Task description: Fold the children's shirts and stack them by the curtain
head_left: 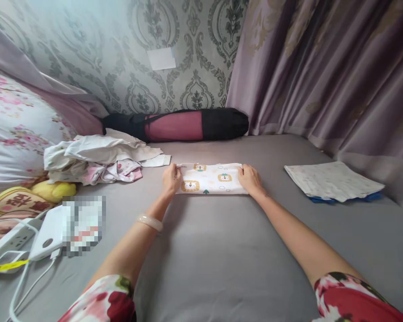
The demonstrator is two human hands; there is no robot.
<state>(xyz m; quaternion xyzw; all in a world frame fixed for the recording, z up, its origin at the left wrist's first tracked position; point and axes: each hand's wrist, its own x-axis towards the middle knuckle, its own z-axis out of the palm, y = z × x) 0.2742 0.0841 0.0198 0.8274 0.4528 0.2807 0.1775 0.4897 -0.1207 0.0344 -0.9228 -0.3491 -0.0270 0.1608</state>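
Observation:
A white cloth with yellow-brown lion faces (213, 180) is folded into a long flat rectangle over the grey bed sheet. My left hand (172, 180) grips its left end, thumb on top. At the right end, my right hand (250, 180) pinches the cloth the same way. The fabric is stretched fairly straight between both hands. Fingers under the cloth are hidden. Whether it rests on the sheet or hovers just above, I cannot tell.
Crumpled clothes (104, 154) lie at left beside a floral pillow (20, 129). A power strip (14, 239) and a white device (50, 232) with cables sit front left. Folded cloths (332, 179) lie at right. A black and maroon bag (174, 125) lies along the wall.

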